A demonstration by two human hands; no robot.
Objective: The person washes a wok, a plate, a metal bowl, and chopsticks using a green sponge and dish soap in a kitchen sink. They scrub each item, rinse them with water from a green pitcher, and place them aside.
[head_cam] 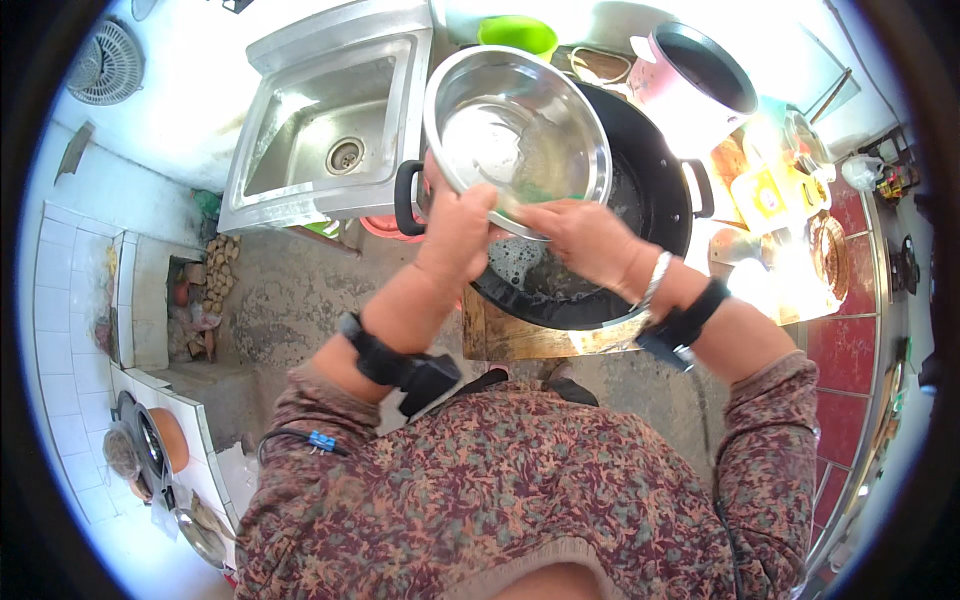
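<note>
My left hand [461,229] grips the near rim of a stainless steel basin [555,97], thumb on the inside. The basin is tilted over a large black two-handled pot [652,150] and hides part of it. Foamy water [517,262] lies in the bottom of the pot. At the basin's near rim, my right hand [592,240] presses with curled fingers. Something green, which looks like a scouring pad [504,216], shows under those fingers, mostly covered and blurred.
The pot stands on a wooden table [517,337]. A steel sink [330,135] adjoins at left. Behind are a lime-green basin [517,34] and a pink pot [667,82]. A yellow package [761,199] and a cleaver [731,246] lie at right. Potatoes [220,274] lie on the floor.
</note>
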